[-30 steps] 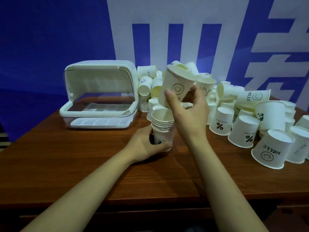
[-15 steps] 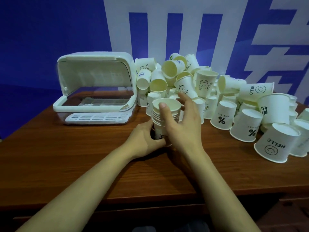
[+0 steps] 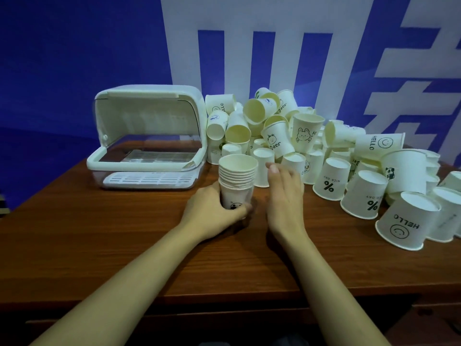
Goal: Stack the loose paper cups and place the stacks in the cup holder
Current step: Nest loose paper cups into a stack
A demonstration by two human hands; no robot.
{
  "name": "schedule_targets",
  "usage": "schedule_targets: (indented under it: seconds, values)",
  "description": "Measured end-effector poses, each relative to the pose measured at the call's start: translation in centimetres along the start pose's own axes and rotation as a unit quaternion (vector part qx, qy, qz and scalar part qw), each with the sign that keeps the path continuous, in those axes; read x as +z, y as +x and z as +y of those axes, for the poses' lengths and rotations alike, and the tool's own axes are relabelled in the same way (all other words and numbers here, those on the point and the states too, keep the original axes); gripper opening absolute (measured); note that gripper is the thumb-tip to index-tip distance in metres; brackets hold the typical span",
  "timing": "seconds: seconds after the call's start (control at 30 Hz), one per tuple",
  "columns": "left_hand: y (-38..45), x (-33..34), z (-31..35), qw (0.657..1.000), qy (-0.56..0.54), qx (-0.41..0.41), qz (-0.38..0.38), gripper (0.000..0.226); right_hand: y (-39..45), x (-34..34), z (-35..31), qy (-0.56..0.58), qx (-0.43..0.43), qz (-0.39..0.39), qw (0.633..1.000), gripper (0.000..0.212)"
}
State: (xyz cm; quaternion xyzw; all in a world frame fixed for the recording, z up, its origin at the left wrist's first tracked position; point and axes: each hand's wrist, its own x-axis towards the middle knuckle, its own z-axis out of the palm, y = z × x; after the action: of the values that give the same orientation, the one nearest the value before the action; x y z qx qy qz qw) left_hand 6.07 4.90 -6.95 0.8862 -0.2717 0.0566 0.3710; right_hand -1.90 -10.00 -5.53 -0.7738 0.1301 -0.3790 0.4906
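A stack of several white paper cups [image 3: 237, 181] stands upright on the wooden table [image 3: 99, 240]. My left hand [image 3: 212, 211] grips the stack's bottom cup. To the right of the stack, apart from it, my right hand [image 3: 284, 193] hovers with relaxed fingers and holds nothing. A big pile of loose paper cups [image 3: 299, 138] lies behind and to the right, some upside down, some on their sides. The white cup holder [image 3: 149, 138] sits at the back left with its lid raised and nothing inside.
A blue and white wall stands close behind the table. Upside-down cups marked "%" [image 3: 330, 178] and "HELLO" [image 3: 406, 221] spread along the right side. The table's front edge [image 3: 224, 298] runs below my forearms.
My right hand set a smiley cup into the top of the stack, then let go and drew away to the right. My left hand kept its hold on the stack.
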Motion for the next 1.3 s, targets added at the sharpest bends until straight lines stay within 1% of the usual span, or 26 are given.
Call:
schedule_targets:
  seconds: [0.03, 0.1, 0.17, 0.27, 0.33, 0.37, 0.4, 0.43, 0.5, 0.53, 0.57, 0.67, 0.7, 0.73, 0.77, 0.8, 0.83, 0.87, 0.9, 0.93, 1.0, 1.07, 1.1, 1.2, 1.27, 1.3]
  values:
    - [0.1, -0.3, -0.1, 0.999, 0.021, -0.023, 0.022, 0.065, 0.3, -0.1, 0.3, -0.013, 0.017, 0.007, 1.000, 0.069]
    - [0.3, -0.9, -0.5, 0.995, 0.041, -0.069, 0.057, 0.051, 0.8, 0.0, 0.6, -0.061, 0.035, -0.011, 0.997, 0.063]
    - [0.6, -1.2, -0.9, 0.990, 0.046, -0.102, 0.081, 0.044, 1.3, 0.2, 0.6, -0.146, -0.024, -0.047, 0.988, 0.061]
    - [0.9, -1.1, -0.9, 0.988, 0.042, -0.119, 0.095, 0.047, 2.6, 0.9, 0.5, -0.260, -0.124, -0.127, 0.949, 0.079]
    - [0.9, -0.9, -0.8, 0.987, 0.046, -0.118, 0.095, 0.048, 3.1, 1.4, 0.8, -0.318, -0.156, -0.164, 0.921, 0.086]
    - [1.0, -0.9, -0.9, 0.987, 0.048, -0.119, 0.095, 0.050, 3.1, 1.6, 1.1, -0.334, -0.157, -0.167, 0.914, 0.085]
    - [1.0, -0.9, -1.0, 0.987, 0.047, -0.119, 0.096, 0.053, 2.9, 1.7, 1.3, -0.333, -0.155, -0.155, 0.917, 0.081]
    - [1.1, -1.0, -1.2, 0.987, 0.046, -0.119, 0.098, 0.056, 2.8, 1.7, 1.5, -0.318, -0.151, -0.124, 0.928, 0.073]
    - [1.3, -0.9, -1.4, 0.987, 0.045, -0.118, 0.096, 0.060, 2.6, 1.5, 1.4, -0.260, -0.144, -0.031, 0.954, 0.055]
    - [1.3, -0.9, -1.4, 0.988, 0.046, -0.116, 0.093, 0.061, 2.7, 1.3, 1.5, -0.241, -0.149, -0.001, 0.959, 0.049]
    - [1.3, -0.8, -1.3, 0.988, 0.046, -0.114, 0.093, 0.063, 2.7, 1.1, 1.6, -0.237, -0.158, -0.005, 0.959, 0.047]
    - [1.2, -0.8, -1.1, 0.988, 0.049, -0.109, 0.095, 0.066, 3.1, 0.9, 2.3, -0.302, -0.169, -0.137, 0.928, 0.070]
    - [1.2, -0.8, -1.1, 0.988, 0.048, -0.110, 0.095, 0.066, 3.2, 0.9, 2.3, -0.301, -0.166, -0.154, 0.926, 0.072]
    - [1.1, -0.8, -1.0, 0.988, 0.048, -0.111, 0.094, 0.064, 3.1, 0.9, 2.2, -0.272, -0.161, -0.136, 0.939, 0.066]
    - [1.1, -0.8, -1.0, 0.988, 0.048, -0.111, 0.093, 0.062, 2.9, 0.8, 1.8, -0.219, -0.154, -0.081, 0.960, 0.054]
    - [1.0, -0.8, -0.9, 0.988, 0.049, -0.111, 0.095, 0.061, 2.7, 0.6, 1.6, -0.159, -0.158, -0.004, 0.975, 0.042]
    - [0.9, -0.7, -0.9, 0.988, 0.049, -0.110, 0.097, 0.060, 2.5, 0.4, 1.5, -0.122, -0.171, 0.064, 0.976, 0.035]
    - [0.9, -0.7, -0.8, 0.988, 0.049, -0.109, 0.100, 0.059, 2.3, 0.1, 1.4, -0.112, -0.182, 0.100, 0.972, 0.035]
    - [1.0, -0.6, -0.8, 0.987, 0.050, -0.110, 0.101, 0.060, 2.0, -0.2, 1.3, -0.112, -0.187, 0.099, 0.971, 0.039]
    - [1.0, -0.6, -0.8, 0.987, 0.051, -0.113, 0.101, 0.060, 1.8, -0.3, 1.3, -0.118, -0.176, 0.070, 0.975, 0.046]
    - [1.0, -0.6, -0.7, 0.987, 0.050, -0.116, 0.101, 0.063, 1.4, -0.6, 1.4, -0.141, -0.115, -0.032, 0.983, 0.066]
    - [0.9, -0.6, -0.8, 0.987, 0.048, -0.115, 0.098, 0.065, 1.3, -0.7, 1.6, -0.187, -0.047, -0.120, 0.974, 0.089]
    - [0.9, -0.6, -0.7, 0.988, 0.046, -0.116, 0.095, 0.065, 1.4, -0.6, 1.7, -0.210, -0.027, -0.140, 0.967, 0.093]
    - [0.7, -0.7, -0.4, 0.989, 0.041, -0.115, 0.089, 0.070, 1.8, -0.7, 1.7, -0.219, 0.006, -0.120, 0.968, 0.081]
    - [0.7, -0.8, -0.3, 0.990, 0.033, -0.112, 0.082, 0.071, 1.7, -1.0, 1.8, -0.223, 0.045, -0.133, 0.965, 0.088]
    - [0.6, -0.8, -0.2, 0.991, 0.029, -0.110, 0.077, 0.071, 1.6, -1.2, 1.8, -0.246, 0.067, -0.141, 0.957, 0.091]
